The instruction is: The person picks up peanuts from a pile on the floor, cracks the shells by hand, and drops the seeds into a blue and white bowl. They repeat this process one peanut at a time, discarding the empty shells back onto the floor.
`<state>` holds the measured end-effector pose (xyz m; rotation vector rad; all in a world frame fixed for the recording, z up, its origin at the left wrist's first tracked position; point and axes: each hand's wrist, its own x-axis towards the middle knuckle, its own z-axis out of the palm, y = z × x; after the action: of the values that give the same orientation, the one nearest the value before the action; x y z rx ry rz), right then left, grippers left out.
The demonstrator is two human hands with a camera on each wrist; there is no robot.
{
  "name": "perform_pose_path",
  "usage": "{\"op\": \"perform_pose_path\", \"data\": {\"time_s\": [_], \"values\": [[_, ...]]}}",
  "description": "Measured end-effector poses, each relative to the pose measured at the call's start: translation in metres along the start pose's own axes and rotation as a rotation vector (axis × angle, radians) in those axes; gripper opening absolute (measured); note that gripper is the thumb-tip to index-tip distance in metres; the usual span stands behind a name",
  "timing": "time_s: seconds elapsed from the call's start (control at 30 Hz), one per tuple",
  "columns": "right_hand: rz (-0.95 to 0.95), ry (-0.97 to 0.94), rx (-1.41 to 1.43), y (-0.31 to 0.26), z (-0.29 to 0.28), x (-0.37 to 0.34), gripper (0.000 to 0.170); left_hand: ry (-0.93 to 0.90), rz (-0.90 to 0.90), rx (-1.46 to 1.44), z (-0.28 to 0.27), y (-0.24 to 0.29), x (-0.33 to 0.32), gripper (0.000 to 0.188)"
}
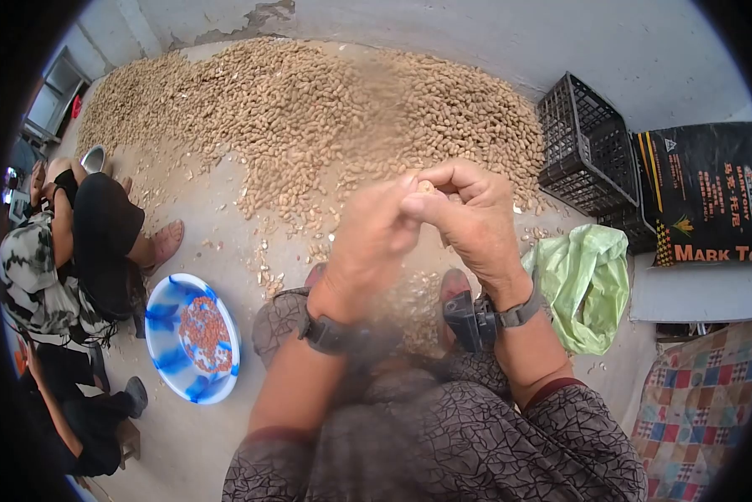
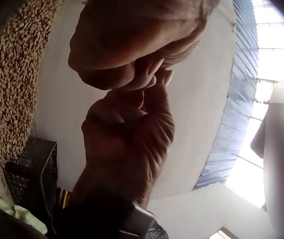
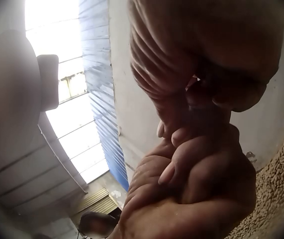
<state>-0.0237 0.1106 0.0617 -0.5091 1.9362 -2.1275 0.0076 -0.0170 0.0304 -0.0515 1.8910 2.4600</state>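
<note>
Both hands meet in front of the body, above the floor, with bent fingers. A pale peanut [image 1: 426,186] shows between the fingertips in the head view. My right hand [image 1: 478,219] pinches it between thumb and forefinger. From the other side my left hand [image 1: 369,234], slightly blurred, grips at the same spot with thumb and curled fingers. In the left wrist view the left hand [image 2: 137,37] fills the top, its fingertips against those of the right hand [image 2: 129,139]. Fingers hide the peanut in both wrist views.
A wide heap of unshelled peanuts [image 1: 292,109] lies along the wall. Left stands a blue-and-white basin [image 1: 160,322] holding reddish kernels [image 1: 204,335], near two seated people. Right are a black crate [image 1: 572,155], a green plastic bag [image 1: 589,293] and a black printed sack [image 1: 702,201].
</note>
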Motion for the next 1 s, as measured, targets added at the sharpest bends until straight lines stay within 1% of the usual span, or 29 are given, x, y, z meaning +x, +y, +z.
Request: {"op": "perform_pose_path", "data": {"time_s": [0.03,0.1,0.17,0.23,0.3,0.33,0.4,0.43,0.5,0.67,0.73,0.8,0.83,0.87,0.9,0.93,0.97,1.0], "values": [[-0.033,0.011,-0.066,0.001,-0.001,0.0,0.011,0.001,0.0,0.0,-0.001,-0.001,0.0,0.015],[-0.022,0.007,-0.05,-0.001,0.0,0.0,0.012,-0.185,-0.082,-0.599,-0.005,-0.003,0.001,0.022],[-0.01,0.006,-0.035,-0.001,-0.001,0.0,0.012,-0.174,-0.077,-0.623,-0.002,-0.005,0.001,0.025],[0.045,-0.04,0.057,0.001,-0.004,0.002,0.014,-0.165,-0.071,-0.649,-0.002,-0.008,0.003,0.028],[0.063,-0.049,0.106,0.004,-0.006,0.002,0.015,-0.283,-0.062,-0.679,-0.006,-0.01,0.005,0.029],[0.081,-0.059,0.156,0.004,-0.007,0.002,0.016,-0.282,-0.062,-0.679,-0.005,-0.008,0.005,0.029],[0.106,-0.059,0.187,0.002,-0.008,0.002,0.016,-0.193,-0.112,-0.707,0.0,-0.001,0.004,0.028],[0.131,-0.06,0.219,0.001,-0.008,0.002,0.015,-0.193,-0.113,-0.707,0.002,-0.001,0.004,0.028],[0.126,-0.081,0.239,0.001,-0.008,0.002,0.014,-0.136,-0.191,-0.808,0.003,-0.001,0.006,0.027],[0.11,-0.132,0.272,-0.002,-0.005,0.002,0.017,-0.154,-0.17,-0.746,0.002,0.0,0.006,0.025],[0.146,-0.088,0.226,0.0,-0.005,0.002,0.023,-0.147,-0.177,-0.721,0.001,0.0,0.006,0.024],[0.151,-0.073,0.222,0.002,-0.003,0.002,0.025,-0.186,-0.12,-0.728,0.0,-0.004,0.006,0.023],[0.155,-0.058,0.218,0.002,-0.001,0.002,0.027,-0.187,-0.119,-0.728,0.001,-0.003,0.005,0.023],[0.152,-0.058,0.217,0.001,0.0,0.001,0.027,-0.168,0.037,-0.516,0.005,-0.001,0.003,0.024],[0.192,-0.046,0.25,-0.002,0.002,0.0,0.027,-0.146,0.191,-0.302,0.008,0.001,0.002,0.025],[0.232,-0.034,0.284,-0.003,0.003,0.0,0.027,-0.148,0.194,-0.302,0.009,0.001,0.002,0.025],[0.23,-0.034,0.283,-0.004,0.001,0.0,0.027,-0.127,0.232,-0.231,0.011,0.001,0.002,0.028],[0.253,-0.09,0.282,-0.004,-0.003,0.001,0.025,-0.106,0.271,-0.159,0.011,0.002,0.002,0.031]]}}
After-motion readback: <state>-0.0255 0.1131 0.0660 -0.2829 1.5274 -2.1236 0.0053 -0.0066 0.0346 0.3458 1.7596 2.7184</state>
